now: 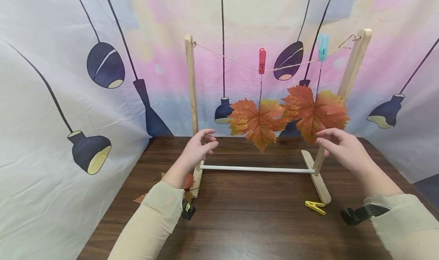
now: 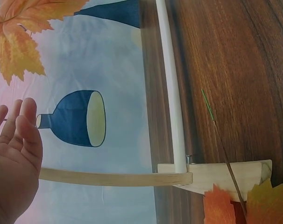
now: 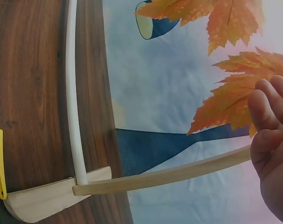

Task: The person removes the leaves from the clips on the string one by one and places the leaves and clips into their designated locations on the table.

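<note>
My left hand [image 1: 200, 147] hovers in front of the left wooden post [image 1: 192, 88] with loosely bent fingers and nothing in them. My right hand [image 1: 343, 147] is raised before the lower edge of the right orange leaf [image 1: 317, 109], which it overlaps in the head view; its relaxed fingers [image 3: 267, 109] hold nothing. That leaf hangs by its stem from a light blue clothespin [image 1: 322, 47] on the string [image 1: 226, 57]. Beside it, a second orange-yellow leaf [image 1: 258, 121] hangs from a red clothespin [image 1: 262, 61] near the string's middle.
A white rod [image 1: 257, 169] joins the two posts low down. On the brown table [image 1: 247, 222], a yellow clothespin [image 1: 314, 207] lies by the right wooden foot [image 1: 320, 185]. Another leaf [image 2: 267, 205] lies by the left foot, partly behind my left forearm in the head view.
</note>
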Available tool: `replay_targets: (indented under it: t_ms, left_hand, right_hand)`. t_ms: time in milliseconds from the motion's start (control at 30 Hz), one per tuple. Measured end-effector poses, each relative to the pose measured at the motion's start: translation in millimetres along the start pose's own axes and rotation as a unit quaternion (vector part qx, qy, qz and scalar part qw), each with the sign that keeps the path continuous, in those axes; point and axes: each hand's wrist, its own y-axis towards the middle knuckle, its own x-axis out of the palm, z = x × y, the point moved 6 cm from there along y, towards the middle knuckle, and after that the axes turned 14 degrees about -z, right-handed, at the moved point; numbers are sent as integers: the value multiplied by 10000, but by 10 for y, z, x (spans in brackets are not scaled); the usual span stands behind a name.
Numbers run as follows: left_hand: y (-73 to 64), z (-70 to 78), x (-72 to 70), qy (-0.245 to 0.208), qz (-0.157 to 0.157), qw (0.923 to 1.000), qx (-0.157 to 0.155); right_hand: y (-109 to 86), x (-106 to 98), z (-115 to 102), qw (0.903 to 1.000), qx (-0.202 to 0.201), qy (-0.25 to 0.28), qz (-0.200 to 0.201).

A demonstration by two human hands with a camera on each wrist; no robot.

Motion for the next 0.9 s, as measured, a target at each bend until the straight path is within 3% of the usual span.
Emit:
replay_targets:
  t_ms: [400, 900]
  left_hand:
    - [39, 82, 2, 84, -23, 9999, 98]
    - [78, 220, 11, 109, 15, 9998, 194]
  right_hand:
    - [55, -38, -117, 9995, -184, 269, 30]
    - [61, -103, -179, 9996, -242, 171, -8]
